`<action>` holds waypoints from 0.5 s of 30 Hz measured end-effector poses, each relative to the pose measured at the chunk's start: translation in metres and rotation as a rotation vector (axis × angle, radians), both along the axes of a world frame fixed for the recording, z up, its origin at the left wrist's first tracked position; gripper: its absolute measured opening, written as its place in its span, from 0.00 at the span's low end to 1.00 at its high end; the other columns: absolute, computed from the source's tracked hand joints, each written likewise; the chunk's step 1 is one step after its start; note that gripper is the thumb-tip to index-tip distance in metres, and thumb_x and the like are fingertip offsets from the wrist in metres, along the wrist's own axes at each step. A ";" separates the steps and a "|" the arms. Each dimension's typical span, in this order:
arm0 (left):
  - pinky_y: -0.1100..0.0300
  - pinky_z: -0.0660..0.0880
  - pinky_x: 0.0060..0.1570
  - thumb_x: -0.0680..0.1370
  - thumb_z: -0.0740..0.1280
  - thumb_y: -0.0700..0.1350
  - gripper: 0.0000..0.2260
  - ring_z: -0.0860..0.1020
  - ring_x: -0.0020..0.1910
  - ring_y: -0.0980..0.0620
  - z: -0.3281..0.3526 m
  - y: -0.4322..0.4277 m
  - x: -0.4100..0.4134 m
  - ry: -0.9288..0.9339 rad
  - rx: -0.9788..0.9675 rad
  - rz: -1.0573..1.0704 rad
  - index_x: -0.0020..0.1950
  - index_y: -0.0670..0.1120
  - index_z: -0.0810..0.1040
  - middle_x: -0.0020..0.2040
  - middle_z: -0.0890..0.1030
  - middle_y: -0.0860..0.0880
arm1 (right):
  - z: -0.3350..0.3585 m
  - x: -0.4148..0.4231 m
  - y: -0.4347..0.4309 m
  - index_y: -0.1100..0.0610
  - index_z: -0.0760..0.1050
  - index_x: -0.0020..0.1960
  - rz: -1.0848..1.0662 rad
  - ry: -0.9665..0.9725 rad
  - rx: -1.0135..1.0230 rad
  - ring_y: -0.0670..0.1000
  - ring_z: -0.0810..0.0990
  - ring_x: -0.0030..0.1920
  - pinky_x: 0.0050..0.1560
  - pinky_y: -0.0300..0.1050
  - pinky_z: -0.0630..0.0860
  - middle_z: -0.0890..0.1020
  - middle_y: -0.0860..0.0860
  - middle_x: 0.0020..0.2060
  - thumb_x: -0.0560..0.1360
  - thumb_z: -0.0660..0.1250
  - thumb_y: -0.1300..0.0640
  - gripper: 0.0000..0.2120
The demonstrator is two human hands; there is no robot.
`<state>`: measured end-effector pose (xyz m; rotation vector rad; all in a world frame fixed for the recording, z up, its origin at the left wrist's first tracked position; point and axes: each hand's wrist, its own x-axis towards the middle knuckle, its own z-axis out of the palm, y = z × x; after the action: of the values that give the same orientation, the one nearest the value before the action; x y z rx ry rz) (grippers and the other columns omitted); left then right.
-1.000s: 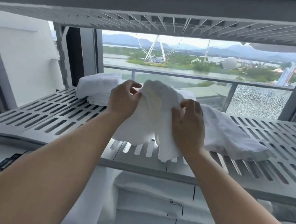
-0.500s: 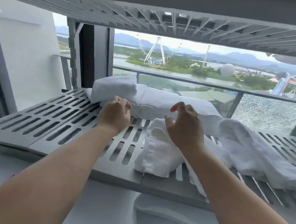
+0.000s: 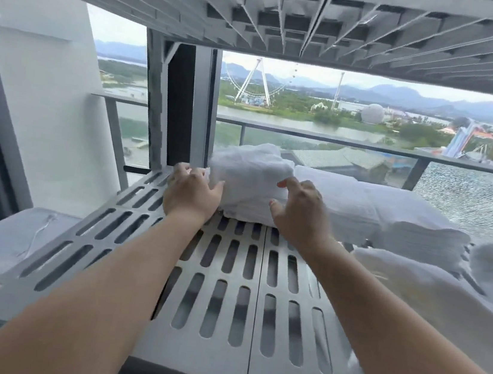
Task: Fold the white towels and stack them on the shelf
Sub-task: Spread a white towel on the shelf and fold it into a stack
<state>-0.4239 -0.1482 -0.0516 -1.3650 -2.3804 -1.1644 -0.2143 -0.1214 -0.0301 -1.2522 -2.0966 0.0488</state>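
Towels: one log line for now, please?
left hand and right hand: touching folded towel | where: shelf, back | waiting: loose towel

**Towels on shelf: status**

Folded white terry towel (image 3: 248, 184): lumpy bundle, back-left of the grey slotted plastic shelf (image 3: 225, 294). It touches a flat stack of folded white towels (image 3: 390, 224) along the back edge, layered edges showing. Crumpled unfolded white towel (image 3: 430, 305): right side, hanging over the shelf's front edge.

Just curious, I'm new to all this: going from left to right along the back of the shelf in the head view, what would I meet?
From the left: left hand → folded towel → right hand → towel stack.
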 end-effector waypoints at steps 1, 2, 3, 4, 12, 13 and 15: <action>0.47 0.70 0.64 0.77 0.65 0.62 0.25 0.71 0.67 0.40 0.000 0.005 -0.004 -0.024 -0.003 -0.007 0.63 0.43 0.79 0.69 0.70 0.42 | 0.000 -0.005 0.005 0.52 0.70 0.69 -0.004 -0.004 -0.012 0.59 0.76 0.61 0.61 0.55 0.75 0.77 0.57 0.58 0.77 0.67 0.49 0.22; 0.48 0.69 0.64 0.78 0.65 0.62 0.24 0.71 0.68 0.41 0.000 0.009 -0.007 -0.044 -0.003 -0.029 0.62 0.44 0.81 0.70 0.70 0.42 | 0.001 -0.010 0.009 0.52 0.70 0.70 -0.005 -0.006 -0.020 0.59 0.75 0.62 0.62 0.54 0.75 0.76 0.58 0.59 0.77 0.67 0.49 0.23; 0.49 0.69 0.64 0.78 0.65 0.60 0.22 0.70 0.68 0.42 0.000 0.013 -0.009 -0.058 0.007 -0.063 0.61 0.44 0.81 0.70 0.70 0.42 | 0.001 -0.014 0.013 0.52 0.69 0.71 -0.003 -0.004 -0.029 0.59 0.74 0.63 0.63 0.53 0.74 0.76 0.58 0.60 0.77 0.67 0.50 0.23; 0.50 0.70 0.64 0.79 0.66 0.58 0.20 0.71 0.68 0.42 0.000 0.015 -0.009 -0.064 0.029 -0.096 0.60 0.43 0.81 0.71 0.70 0.42 | 0.001 -0.018 0.017 0.52 0.69 0.71 0.001 0.001 -0.036 0.59 0.74 0.64 0.64 0.53 0.72 0.75 0.58 0.62 0.77 0.67 0.50 0.24; 0.62 0.67 0.53 0.81 0.67 0.47 0.12 0.77 0.58 0.45 0.006 0.006 0.007 -0.045 0.196 -0.227 0.59 0.40 0.78 0.66 0.74 0.42 | 0.008 -0.025 0.017 0.52 0.73 0.68 0.047 0.060 -0.001 0.56 0.72 0.65 0.61 0.47 0.70 0.75 0.55 0.63 0.78 0.66 0.52 0.19; 0.63 0.67 0.52 0.81 0.67 0.46 0.12 0.77 0.57 0.46 0.008 0.003 0.010 -0.030 0.211 -0.247 0.60 0.40 0.78 0.64 0.75 0.42 | 0.011 -0.025 0.016 0.52 0.73 0.67 0.049 0.079 0.014 0.56 0.72 0.65 0.59 0.45 0.70 0.75 0.55 0.62 0.79 0.65 0.52 0.18; 0.63 0.67 0.50 0.82 0.66 0.46 0.12 0.78 0.56 0.47 0.011 -0.007 0.017 0.017 0.220 -0.290 0.61 0.41 0.77 0.61 0.79 0.43 | 0.014 -0.026 0.013 0.51 0.75 0.66 0.058 0.122 0.057 0.55 0.73 0.64 0.56 0.44 0.69 0.76 0.55 0.61 0.79 0.64 0.54 0.15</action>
<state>-0.4064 -0.1554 -0.0410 -1.6698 -2.0160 -1.4293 -0.2400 -0.1084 -0.0160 -1.1268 -2.0154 0.0883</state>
